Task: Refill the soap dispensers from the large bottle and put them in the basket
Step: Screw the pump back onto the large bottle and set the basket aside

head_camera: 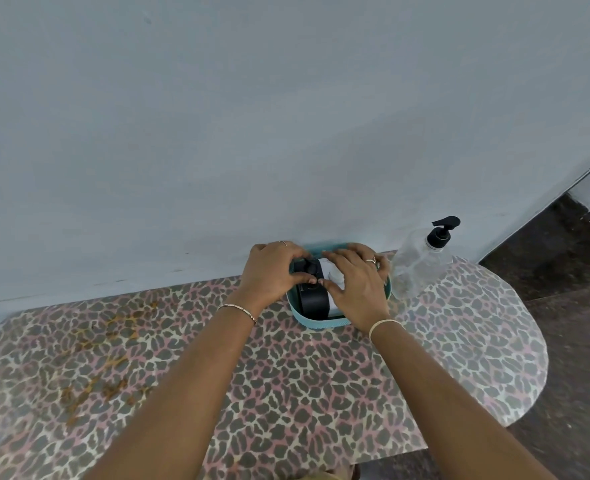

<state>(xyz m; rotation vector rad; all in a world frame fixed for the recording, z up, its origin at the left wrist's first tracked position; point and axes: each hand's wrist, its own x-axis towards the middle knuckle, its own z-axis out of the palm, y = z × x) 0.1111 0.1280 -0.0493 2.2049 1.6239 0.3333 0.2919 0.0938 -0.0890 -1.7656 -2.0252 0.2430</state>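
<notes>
A teal ribbed plastic basket point(317, 323) is seen at the far edge of the leopard-print tabletop point(286, 393), close against the pale blue wall point(286, 133). A black cylindrical soap dispenser point(316, 303) is lodged inside it, and a white soap dispenser point(335, 276) is partly seen just beside it, mostly covered by fingers. The left hand point(272, 273) is curled round the black dispenser's pump top, the thumb laid on its near side. The right hand point(355, 285) is spread over the basket with its fingers nearly straight; nothing appears to be gripped by it, though what lies under the palm is hidden. The large clear plastic bottle with a black pump point(421, 265) is stood upright just right of the basket and looks nearly drained.

The task is judged to be almost done, with both dispensers being settled in place. Several slips could be made from here. The pump head could be pressed down by the left hand and soap squirted into the basket. The tall, light bottle could be knocked over by the right wrist as it is drawn back. The basket could be tipped if one side is leaned on.
</notes>
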